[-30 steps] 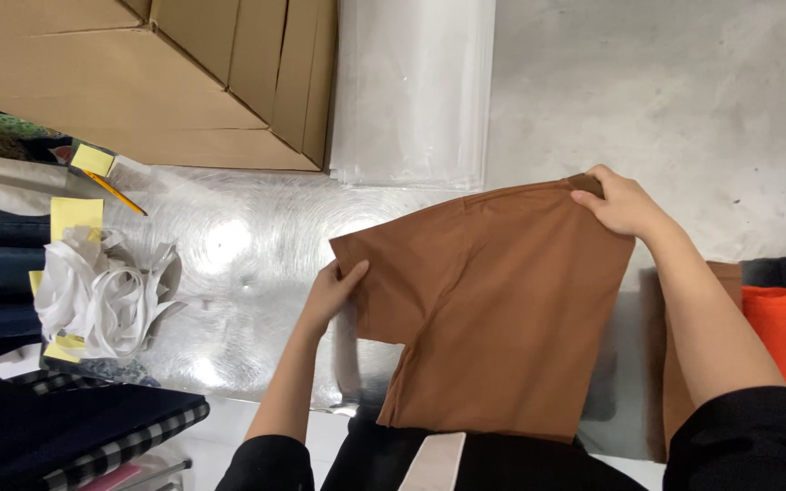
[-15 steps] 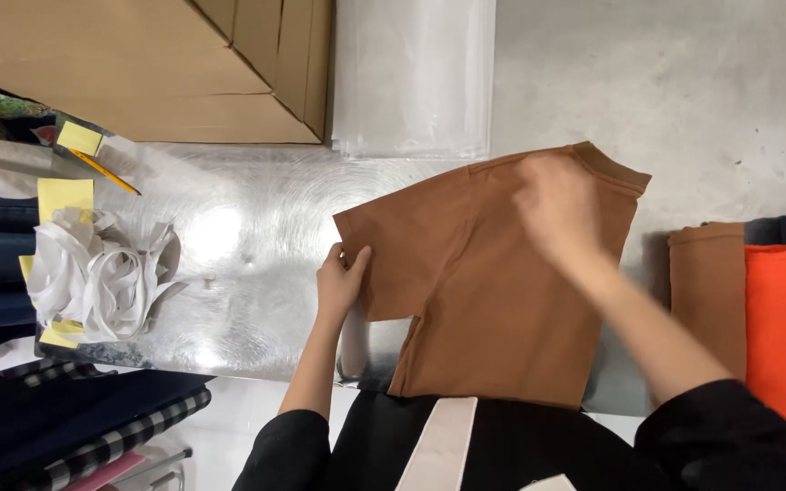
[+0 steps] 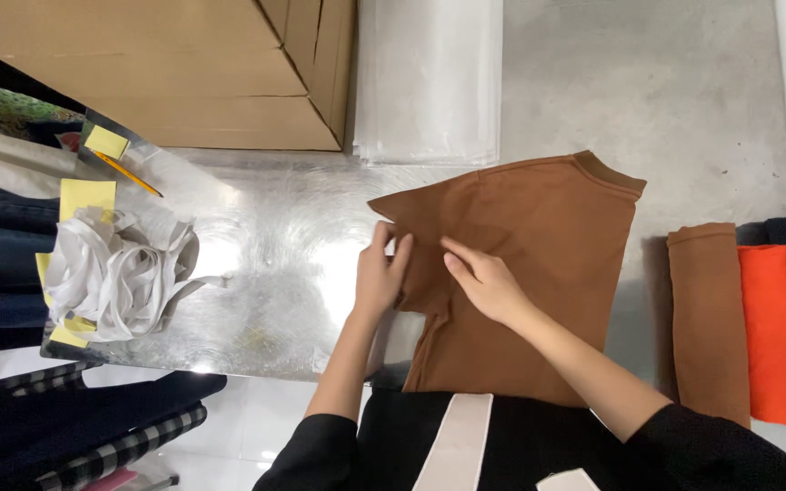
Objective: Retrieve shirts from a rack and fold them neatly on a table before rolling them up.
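A brown folded garment (image 3: 539, 245) lies on the shiny metal table (image 3: 275, 273), its ribbed collar at the far right corner. My left hand (image 3: 380, 277) pinches the garment's left edge near the sleeve. My right hand (image 3: 484, 284) rests flat on the cloth just beside it, fingers pointing left. Both sleeves are black.
A heap of white paper strips (image 3: 115, 268) and yellow notes sit at the table's left with a pencil (image 3: 127, 175). Cardboard boxes (image 3: 166, 73) and a stack of clear plastic bags (image 3: 429, 77) stand behind. Folded brown (image 3: 707, 318), orange (image 3: 766, 323) and pink garments lie at right.
My right hand left the collar corner and came down to the garment's left part, next to my left hand. The garment now lies flat on the table.
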